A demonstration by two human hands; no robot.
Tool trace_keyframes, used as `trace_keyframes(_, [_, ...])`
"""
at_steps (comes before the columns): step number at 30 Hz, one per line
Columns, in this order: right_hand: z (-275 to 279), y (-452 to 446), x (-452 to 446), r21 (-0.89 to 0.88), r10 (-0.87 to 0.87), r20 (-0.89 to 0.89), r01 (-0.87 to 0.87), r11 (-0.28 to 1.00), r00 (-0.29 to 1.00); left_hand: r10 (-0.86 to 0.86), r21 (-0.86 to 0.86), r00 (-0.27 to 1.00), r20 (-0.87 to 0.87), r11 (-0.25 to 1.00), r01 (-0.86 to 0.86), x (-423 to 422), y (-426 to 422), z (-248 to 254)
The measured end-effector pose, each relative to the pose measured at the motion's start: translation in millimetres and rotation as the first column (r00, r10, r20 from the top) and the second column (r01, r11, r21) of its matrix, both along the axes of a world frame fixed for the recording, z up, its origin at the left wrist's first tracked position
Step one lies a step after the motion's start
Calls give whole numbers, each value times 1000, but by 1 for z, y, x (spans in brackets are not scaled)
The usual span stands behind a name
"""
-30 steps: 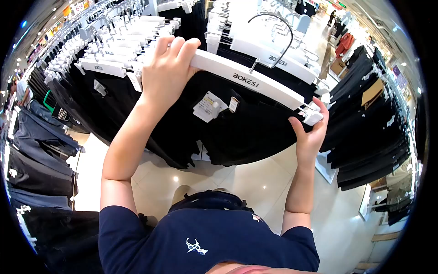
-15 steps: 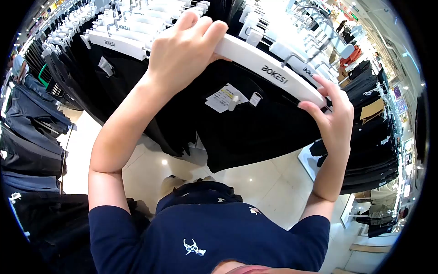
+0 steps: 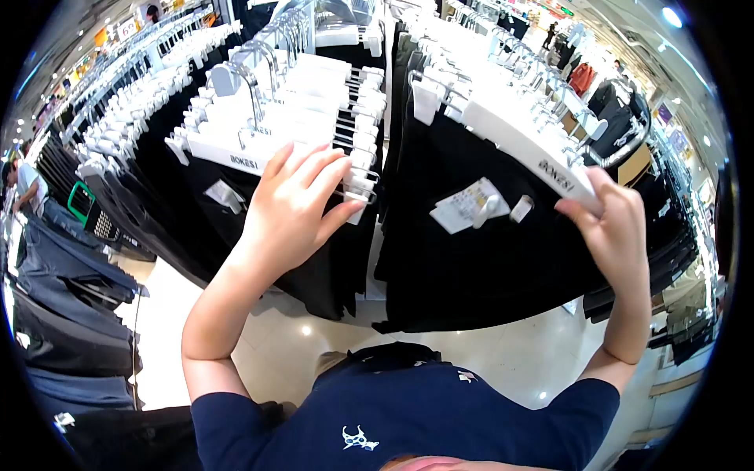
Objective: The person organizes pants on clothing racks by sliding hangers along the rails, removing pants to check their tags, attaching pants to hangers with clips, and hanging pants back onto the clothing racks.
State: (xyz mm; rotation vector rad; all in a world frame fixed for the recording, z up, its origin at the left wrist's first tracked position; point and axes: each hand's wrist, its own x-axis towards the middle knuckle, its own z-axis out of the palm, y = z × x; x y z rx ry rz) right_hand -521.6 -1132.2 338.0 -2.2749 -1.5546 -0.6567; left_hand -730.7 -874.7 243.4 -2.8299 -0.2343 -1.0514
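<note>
At the right, my right hand (image 3: 615, 224) pinches the right end of a white trouser hanger (image 3: 518, 149) lettered BOKESI, thumb in front. Black trousers (image 3: 487, 267) hang from its clips, with white paper tags (image 3: 470, 206) on the front. The hanger slopes down toward my right hand; I cannot see its hook. My left hand (image 3: 289, 206) has its fingers stretched out and thumb apart, in front of the right end of another BOKESI hanger (image 3: 228, 155) on the left row. Whether its fingertips touch that hanger, I cannot tell.
Rows of white hangers (image 3: 302, 90) with dark trousers fill both racks ahead, a narrow gap between them. Dark jeans (image 3: 71, 267) hang at the far left, near a black basket with a green handle (image 3: 81, 200). A person (image 3: 30, 188) stands at the left edge.
My left hand has let go of the right-hand hanger's left end and moved down and left, fingers opening. My right hand, still on the hanger, has shifted right and down. The view has shifted.
</note>
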Motion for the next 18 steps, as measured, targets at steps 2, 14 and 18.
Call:
trace_keyframes(2, [13,17,-9,20,-27,130,24,1000,991,-32,72,999,-17,997,33,-6,10,-4])
trace_keyframes(14, [37,173,-1,-49,-26,420,52,997,907,-191,37,979,-69,980,194,-25,27,-13])
trace_keyframes(18, [55,210,0,-110,-220,427,292,950,877,-230,20,973,-20,973,231,-27,30,-16])
